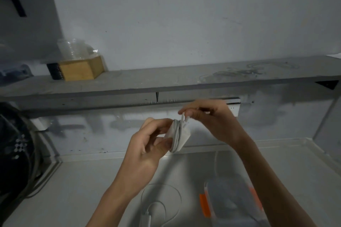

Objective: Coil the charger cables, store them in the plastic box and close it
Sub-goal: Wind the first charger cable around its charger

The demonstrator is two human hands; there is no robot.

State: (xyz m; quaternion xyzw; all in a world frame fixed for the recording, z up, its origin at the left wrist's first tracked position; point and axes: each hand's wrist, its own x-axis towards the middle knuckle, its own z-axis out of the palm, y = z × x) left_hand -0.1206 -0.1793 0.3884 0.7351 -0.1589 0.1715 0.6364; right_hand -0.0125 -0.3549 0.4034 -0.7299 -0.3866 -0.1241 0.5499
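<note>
My left hand [147, 145] holds a white charger block [181, 134] in front of me, with its white cable wound around the block. My right hand [208, 118] pinches the free end of that cable just above the block. On the white counter below lies a second white charger cable [162, 202] in loose loops, its plug end near the bottom edge. To its right stands the clear plastic box [232, 202] with orange clips, partly behind my right forearm. I cannot tell whether its lid is on.
A grey shelf [166, 81] runs across the wall above my hands. It carries a wooden hexagonal holder [81, 70] with clear cups at the left. A dark round object [16, 153] fills the left edge. A white wall socket strip [234, 106] sits behind my right hand.
</note>
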